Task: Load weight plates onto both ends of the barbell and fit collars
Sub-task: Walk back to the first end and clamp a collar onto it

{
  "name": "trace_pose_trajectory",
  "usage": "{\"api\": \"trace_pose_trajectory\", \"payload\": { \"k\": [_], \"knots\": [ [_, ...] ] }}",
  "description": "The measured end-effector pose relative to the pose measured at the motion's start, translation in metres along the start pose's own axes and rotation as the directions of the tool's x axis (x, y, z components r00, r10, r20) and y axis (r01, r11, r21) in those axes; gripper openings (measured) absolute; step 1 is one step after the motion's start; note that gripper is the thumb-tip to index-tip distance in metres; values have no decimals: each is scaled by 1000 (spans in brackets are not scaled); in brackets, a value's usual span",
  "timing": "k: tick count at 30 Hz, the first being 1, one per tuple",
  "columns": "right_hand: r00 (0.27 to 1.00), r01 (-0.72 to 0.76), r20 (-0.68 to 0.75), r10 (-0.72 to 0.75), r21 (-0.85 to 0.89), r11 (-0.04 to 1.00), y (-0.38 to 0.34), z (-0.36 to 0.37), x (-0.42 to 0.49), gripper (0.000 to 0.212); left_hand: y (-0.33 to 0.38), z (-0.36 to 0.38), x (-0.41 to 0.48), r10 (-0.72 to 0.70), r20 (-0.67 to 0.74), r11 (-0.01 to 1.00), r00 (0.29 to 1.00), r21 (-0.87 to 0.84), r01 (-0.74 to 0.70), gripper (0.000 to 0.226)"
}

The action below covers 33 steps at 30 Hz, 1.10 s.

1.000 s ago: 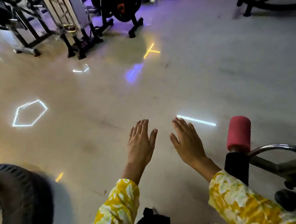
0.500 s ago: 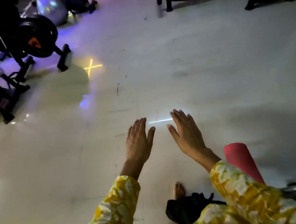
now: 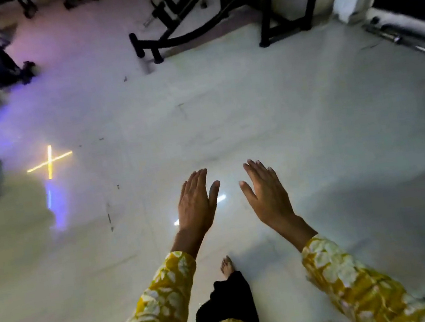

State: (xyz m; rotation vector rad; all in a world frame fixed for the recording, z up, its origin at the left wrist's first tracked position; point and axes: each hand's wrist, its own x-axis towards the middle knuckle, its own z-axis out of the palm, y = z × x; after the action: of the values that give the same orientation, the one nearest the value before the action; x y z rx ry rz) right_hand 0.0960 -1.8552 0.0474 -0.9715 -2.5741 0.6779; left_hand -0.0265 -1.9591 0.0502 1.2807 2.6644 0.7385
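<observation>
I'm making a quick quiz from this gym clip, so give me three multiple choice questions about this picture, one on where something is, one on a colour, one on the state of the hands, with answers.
1. Where does the barbell lie?
A. On the floor at the far right, along the wall
B. Across the person's feet
C. In the left hand

2. What colour is the glowing cross on the floor?
A. Green
B. Yellow
C. Red

3. What state are the left hand and right hand in?
A. Both clenched round a plate
B. One gripping a collar
C. Both open, flat and empty

Answers: 1 A, the bar rests on the floor by the right edge, away from both hands. 2 B, the cross shines yellow at the left. 3 C, fingers are stretched out above bare floor and hold nothing.
</observation>
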Motion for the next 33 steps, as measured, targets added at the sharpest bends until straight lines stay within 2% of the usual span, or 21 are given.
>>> {"api": "trace_pose_trajectory", "payload": {
  "k": [9,13,16,20,22,30,33],
  "knots": [
    [966,-235,-130,225,-63,970,44,-29,226,49,18,34,278,269,133,963,954,-42,-266,51],
    [915,-365,-203,349,-42,930,87,-39,293,48,43,68,372,411,153,912,899,-88,-402,49],
    [890,-407,-236,390,-24,913,124,-46,350,50,66,95,444,480,158,877,863,-109,-468,48],
    [839,-456,-317,442,33,889,179,-68,433,49,108,126,538,541,172,841,823,-139,-523,47],
    [811,-486,-342,475,59,872,205,-85,475,48,134,138,589,604,176,797,778,-137,-588,47],
    [744,-549,-433,508,35,835,308,-157,621,48,261,194,770,724,128,687,678,-217,-693,47],
    [686,-603,-481,545,43,797,359,-182,675,48,311,230,838,776,131,627,617,-265,-732,46]
  ]
}}
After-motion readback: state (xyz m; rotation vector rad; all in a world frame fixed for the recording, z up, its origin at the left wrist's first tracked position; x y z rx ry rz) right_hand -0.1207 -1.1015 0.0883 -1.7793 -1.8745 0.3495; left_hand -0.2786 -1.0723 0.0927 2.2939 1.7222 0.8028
